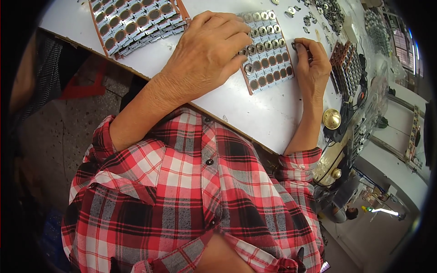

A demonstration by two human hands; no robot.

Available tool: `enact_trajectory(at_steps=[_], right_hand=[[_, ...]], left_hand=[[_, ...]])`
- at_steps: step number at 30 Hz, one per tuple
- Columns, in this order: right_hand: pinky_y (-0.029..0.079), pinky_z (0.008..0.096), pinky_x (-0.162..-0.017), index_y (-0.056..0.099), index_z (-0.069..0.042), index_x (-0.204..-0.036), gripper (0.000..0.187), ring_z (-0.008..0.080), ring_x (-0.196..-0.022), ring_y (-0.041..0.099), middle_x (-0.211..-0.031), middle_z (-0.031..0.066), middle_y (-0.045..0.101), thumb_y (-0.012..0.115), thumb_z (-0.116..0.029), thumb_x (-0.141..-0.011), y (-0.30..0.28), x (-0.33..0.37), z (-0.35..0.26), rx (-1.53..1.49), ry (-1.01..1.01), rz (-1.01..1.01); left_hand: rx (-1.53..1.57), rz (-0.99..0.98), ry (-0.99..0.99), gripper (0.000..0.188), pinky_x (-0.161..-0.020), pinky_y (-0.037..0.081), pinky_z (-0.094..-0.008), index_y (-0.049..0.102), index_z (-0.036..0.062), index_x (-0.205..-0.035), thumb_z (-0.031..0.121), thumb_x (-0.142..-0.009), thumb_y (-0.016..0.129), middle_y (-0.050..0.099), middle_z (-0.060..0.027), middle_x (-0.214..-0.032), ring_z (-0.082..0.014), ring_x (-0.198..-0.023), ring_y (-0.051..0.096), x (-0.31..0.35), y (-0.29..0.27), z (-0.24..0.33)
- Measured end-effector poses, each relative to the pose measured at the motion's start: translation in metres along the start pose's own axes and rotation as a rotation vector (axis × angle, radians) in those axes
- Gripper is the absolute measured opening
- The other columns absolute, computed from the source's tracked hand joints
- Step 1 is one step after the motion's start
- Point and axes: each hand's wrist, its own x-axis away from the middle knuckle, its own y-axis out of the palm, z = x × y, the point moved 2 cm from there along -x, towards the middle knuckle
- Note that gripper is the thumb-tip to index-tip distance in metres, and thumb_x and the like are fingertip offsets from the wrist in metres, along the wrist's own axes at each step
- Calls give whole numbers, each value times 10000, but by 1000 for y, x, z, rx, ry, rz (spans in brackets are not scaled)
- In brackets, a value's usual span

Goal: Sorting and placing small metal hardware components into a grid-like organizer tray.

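A panel of small circuit boards (pixel 268 68) lies on the white table, with rows of round dark pads. Shiny metal clips (pixel 260 47) sit over the pads in its far rows, and one sits at the left of a nearer row. My left hand (pixel 207 52) reaches over the panel's left edge, thumb and forefinger closed around a metal clip at the end of a row. Just off the panel's right edge, my right hand (pixel 314 63) pinches a small metal clip (pixel 294 46) between thumb and forefinger; its other fingers are curled.
A stack of similar panels (pixel 136 25) stands at the far left, near the table edge. Loose metal clips (pixel 330 13) lie scattered at the far right. More filled panels (pixel 346 68), dark cables and a brass-coloured dome (pixel 332 118) are right of my right arm. Another person (pixel 339 214) is in the background.
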Motion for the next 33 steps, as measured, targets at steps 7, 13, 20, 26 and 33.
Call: enact_trajectory(at_steps=[7, 13, 20, 26, 33], right_hand=[[501, 238, -690, 744, 11, -1025, 132, 72, -729, 617, -845, 11, 713, 741, -90, -939, 2, -4, -4, -29, 110, -77], [485, 201, -681, 745, 12, -1006, 114, 41, -730, 599, -835, -10, 707, 758, -76, -935, 1, 8, -21, -261, 109, -43], [466, 207, -594, 726, 47, -1056, 164, 69, -694, 606, -817, 22, 679, 717, -90, -967, -6, 17, -46, -823, 355, -174], [489, 217, -556, 686, 59, -1153, 215, 100, -674, 611, -843, 58, 661, 676, -65, -977, -1, 18, -42, -1088, 490, -269], [504, 229, -548, 679, 54, -1174, 229, 107, -670, 619, -889, 71, 687, 687, -20, -957, 1, 20, -42, -1051, 475, -311]], left_hand=[[-48, -27, 38, 322, -1062, 433, -453, 691, 52, -1116, 105, -810, 772, 687, -98, -1241, -298, -1250, 599, -5, -5, 2], [-56, -32, 46, 313, -1069, 438, -454, 700, 51, -1120, 112, -822, 774, 686, -97, -1249, -298, -1254, 595, -3, -6, 3], [-62, -44, 34, 314, -1071, 438, -453, 704, 55, -1123, 116, -823, 777, 685, -96, -1252, -297, -1260, 592, -3, -7, 5], [-56, -45, 31, 324, -1053, 441, -451, 716, 69, -1130, 117, -817, 779, 678, -91, -1250, -302, -1247, 592, -5, 2, -8], [-192, 441, 521, 303, -998, 450, -450, 668, 6, -1079, 93, -806, 767, 653, -141, -1173, -322, -1172, 596, -4, 22, -31]])
